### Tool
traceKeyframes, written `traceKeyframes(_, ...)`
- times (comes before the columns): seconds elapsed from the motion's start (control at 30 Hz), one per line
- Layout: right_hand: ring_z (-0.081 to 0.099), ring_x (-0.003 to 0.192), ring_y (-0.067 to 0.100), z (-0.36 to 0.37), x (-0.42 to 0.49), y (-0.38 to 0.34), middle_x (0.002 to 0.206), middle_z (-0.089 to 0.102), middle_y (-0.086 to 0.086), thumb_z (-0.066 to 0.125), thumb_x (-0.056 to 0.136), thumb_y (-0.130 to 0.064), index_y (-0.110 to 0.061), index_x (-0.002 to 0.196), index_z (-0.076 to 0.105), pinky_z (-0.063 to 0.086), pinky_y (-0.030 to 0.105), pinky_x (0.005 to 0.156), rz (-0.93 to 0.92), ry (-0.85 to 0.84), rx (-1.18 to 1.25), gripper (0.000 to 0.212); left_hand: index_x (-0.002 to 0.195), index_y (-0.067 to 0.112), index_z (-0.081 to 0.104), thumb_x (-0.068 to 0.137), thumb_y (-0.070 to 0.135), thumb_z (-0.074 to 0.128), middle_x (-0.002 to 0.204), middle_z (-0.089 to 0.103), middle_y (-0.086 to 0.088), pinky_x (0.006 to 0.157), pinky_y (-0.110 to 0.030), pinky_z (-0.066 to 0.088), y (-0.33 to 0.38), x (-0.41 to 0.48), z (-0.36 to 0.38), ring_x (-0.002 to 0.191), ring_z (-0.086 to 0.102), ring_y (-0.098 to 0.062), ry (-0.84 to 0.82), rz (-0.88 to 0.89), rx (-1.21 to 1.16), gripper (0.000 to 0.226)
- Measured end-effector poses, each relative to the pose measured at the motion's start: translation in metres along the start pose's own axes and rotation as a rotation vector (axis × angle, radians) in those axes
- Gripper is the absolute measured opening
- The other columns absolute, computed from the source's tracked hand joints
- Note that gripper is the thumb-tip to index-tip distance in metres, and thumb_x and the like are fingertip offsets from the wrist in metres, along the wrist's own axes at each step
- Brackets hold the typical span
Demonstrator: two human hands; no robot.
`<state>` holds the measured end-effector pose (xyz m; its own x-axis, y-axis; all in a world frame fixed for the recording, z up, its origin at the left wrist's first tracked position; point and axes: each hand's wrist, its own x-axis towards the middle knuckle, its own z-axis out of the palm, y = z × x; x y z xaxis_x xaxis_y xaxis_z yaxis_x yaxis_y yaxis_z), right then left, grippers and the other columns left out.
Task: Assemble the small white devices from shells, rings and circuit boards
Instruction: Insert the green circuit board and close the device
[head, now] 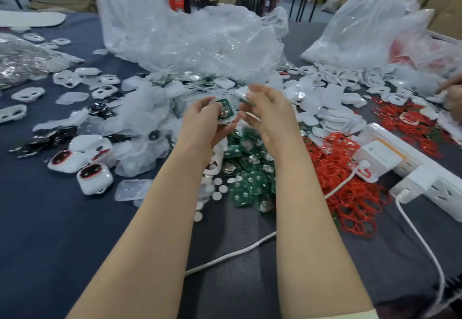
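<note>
Head view: above the middle of the dark blue counter (50, 231), the left hand (201, 122) grips a small white plastic shell (227, 122) seating a green circuit board (224, 110), the right hand (266, 112) pinches a second white shell (242, 94) just beside it, over heaped loose green boards (252, 181) and red plastic rings (346, 181).

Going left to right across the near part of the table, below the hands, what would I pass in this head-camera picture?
Finished white devices → clear tray → small round discs → green circuit boards → red rings → white power strip.
</note>
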<state>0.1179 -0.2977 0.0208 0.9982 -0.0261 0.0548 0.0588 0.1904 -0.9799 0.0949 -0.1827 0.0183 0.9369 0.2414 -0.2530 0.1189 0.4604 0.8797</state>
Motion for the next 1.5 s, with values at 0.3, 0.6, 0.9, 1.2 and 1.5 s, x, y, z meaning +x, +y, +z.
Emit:
traceKeyframes(0.3, 0.066, 0.058, 0.006, 0.040, -0.016, 0.026, 0.084, 0.059, 0.008, 0.057, 0.092, -0.002, -0.015, 0.101, 0.044, 0.054, 0.017, 0.061, -0.037, -0.078, -0.057, 0.021, 0.109, 0.015, 0.055, 0.100, 0.009, 0.045, 0.103, 0.062, -0.011, 0.056, -0.021, 0.056, 0.002, -0.008, -0.074, 0.072, 0.070, -0.019, 0.062, 0.080, 0.080, 0.015)
traceKeyframes(0.6, 0.059, 0.061, 0.004, 0.035, -0.017, 0.029, 0.069, 0.065, -0.008, 0.060, 0.091, -0.004, -0.020, 0.094, 0.065, 0.050, 0.017, 0.062, -0.069, -0.180, -0.134, 0.017, 0.102, 0.018, 0.055, 0.102, 0.011, 0.040, 0.110, 0.064, -0.014, 0.062, -0.025, 0.059, -0.001, -0.009, -0.069, 0.075, 0.068, -0.023, 0.049, 0.033, 0.091, 0.017)
traceKeyframes(0.9, 0.063, 0.060, 0.007, 0.036, -0.019, 0.026, 0.063, 0.067, -0.003, 0.060, 0.091, -0.003, -0.012, 0.093, 0.062, 0.053, 0.016, 0.061, 0.015, -0.175, -0.019, 0.009, 0.111, 0.015, 0.056, 0.100, 0.007, 0.040, 0.115, 0.064, -0.018, 0.060, -0.023, 0.059, -0.003, -0.010, -0.069, 0.079, 0.069, -0.024, 0.022, 0.010, 0.085, 0.021)
traceKeyframes(1.2, 0.067, 0.062, 0.009, 0.034, -0.018, 0.027, 0.066, 0.070, 0.001, 0.062, 0.089, -0.001, -0.012, 0.094, 0.065, 0.054, 0.017, 0.063, -0.014, -0.159, -0.021, 0.012, 0.100, 0.018, 0.057, 0.101, 0.009, 0.041, 0.113, 0.064, -0.018, 0.063, -0.026, 0.060, -0.005, -0.009, -0.068, 0.079, 0.069, -0.024, 0.023, 0.010, 0.064, 0.019)
traceKeyframes(1.5, 0.068, 0.062, 0.009, 0.035, -0.020, 0.026, 0.064, 0.069, 0.001, 0.061, 0.090, -0.001, -0.013, 0.096, 0.064, 0.055, 0.017, 0.064, -0.063, -0.091, -0.051, 0.014, 0.096, 0.019, 0.057, 0.101, 0.010, 0.039, 0.116, 0.063, -0.020, 0.062, -0.026, 0.060, -0.005, -0.010, -0.066, 0.080, 0.068, -0.026, 0.017, 0.002, 0.046, 0.021)
